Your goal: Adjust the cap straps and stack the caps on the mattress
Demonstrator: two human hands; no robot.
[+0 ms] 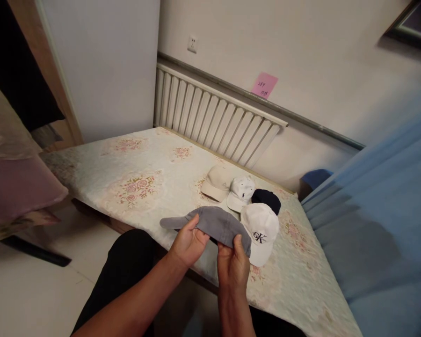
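A grey baseball cap (214, 222) is held sideways above the near edge of the table, its brim pointing left. My left hand (189, 242) grips the lower rim near the brim, thumb on the outside. Around the back end of the same rim, my right hand (233, 262) is closed, its thumb pressed on the cloth. Just beyond lie a white cap (261, 224) with black letters, a beige cap (217, 180), a smaller white cap (241, 191) with a dark logo, and a dark navy cap (266, 200). The fingers inside the grey cap are partly hidden.
The caps rest on a flower-patterned cloth (171, 180) covering the table. Behind it stand a white radiator (214, 119) and a wall with a pink note (264, 85). A blue curtain (382, 224) hangs at right; a pink-covered seat (24, 187) is at left.
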